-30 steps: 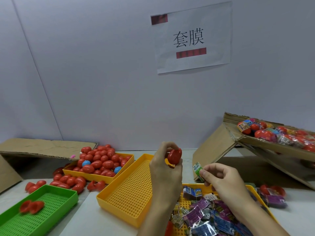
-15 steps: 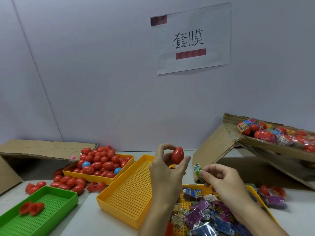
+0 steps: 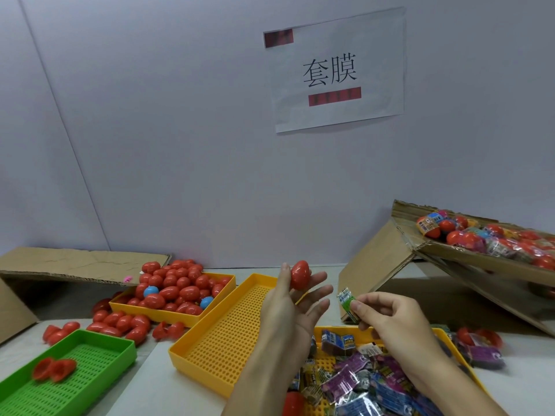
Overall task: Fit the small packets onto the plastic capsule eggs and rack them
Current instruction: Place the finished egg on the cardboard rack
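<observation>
My left hand (image 3: 288, 307) is raised over the empty yellow perforated tray (image 3: 222, 349) and pinches a red capsule egg (image 3: 299, 274) between thumb and fingertips, the other fingers spread out. Just to its right, my right hand (image 3: 390, 319) pinches a small green packet (image 3: 347, 301) by its lower end, a short gap from the egg. Below my right wrist a yellow tray (image 3: 327, 363) holds a heap of loose coloured packets (image 3: 360, 382).
A yellow tray (image 3: 222, 283) piled with red eggs and two blue ones sits at the left, with loose eggs (image 3: 120, 322) around it. A green tray (image 3: 90, 364) holds red halves. Tilted cardboard box (image 3: 450, 253) at right holds wrapped eggs. Flattened cardboard (image 3: 75, 262) lies far left.
My left hand has turned the egg upward and opened its fingers wider around it. My right hand with the green packet has barely shifted.
</observation>
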Available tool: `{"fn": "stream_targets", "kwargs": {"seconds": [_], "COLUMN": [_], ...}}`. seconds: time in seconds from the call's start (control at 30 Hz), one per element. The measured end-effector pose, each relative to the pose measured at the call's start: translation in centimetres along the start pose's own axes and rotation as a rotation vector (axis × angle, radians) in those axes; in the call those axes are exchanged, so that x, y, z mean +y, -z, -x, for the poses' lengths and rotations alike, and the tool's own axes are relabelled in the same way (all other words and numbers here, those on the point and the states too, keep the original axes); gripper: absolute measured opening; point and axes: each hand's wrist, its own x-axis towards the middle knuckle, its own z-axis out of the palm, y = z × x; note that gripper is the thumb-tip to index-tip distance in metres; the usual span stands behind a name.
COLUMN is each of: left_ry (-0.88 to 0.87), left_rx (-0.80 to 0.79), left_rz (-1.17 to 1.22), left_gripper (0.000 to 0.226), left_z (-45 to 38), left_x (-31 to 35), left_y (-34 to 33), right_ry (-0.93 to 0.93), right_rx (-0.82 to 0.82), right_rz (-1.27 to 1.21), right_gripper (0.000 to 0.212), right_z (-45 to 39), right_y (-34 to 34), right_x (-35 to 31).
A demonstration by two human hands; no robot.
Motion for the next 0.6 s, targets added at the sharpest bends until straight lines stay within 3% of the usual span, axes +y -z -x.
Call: {"fn": "stream_targets", "kwargs": {"seconds": [0.1,0.23,0.5,0.6], "left_ry": [0.085,0.066,-0.038,-0.004], "left_rx": [-0.018,0.021,0.077,0.075], "left_rz": [0.068,0.06,-0.157,-0.33], "left_gripper": [0.044,0.034,0.006,0.009], "left_z": [0.1,0.1,-0.4,-0.5], "left_x": [0.2,0.3,-0.3,-0.9], "left_y": [0.2,0.0,0.3,0.1], "right_ry": [-0.021,-0.049,-0.088,-0.088], "right_rx": [-0.003,-0.004,-0.014,-0.011], "right_rz": [-0.031,-0.094,-0.202,-0.213], "right_gripper": [0.003,0.005,0.006,0.007], "right_z": [-0.1,-0.3,-0.4,-0.4], "right_y": [0.0,0.1,0.1,0.0], "right_x": [0.0,0.1,0.1,0.2]}}
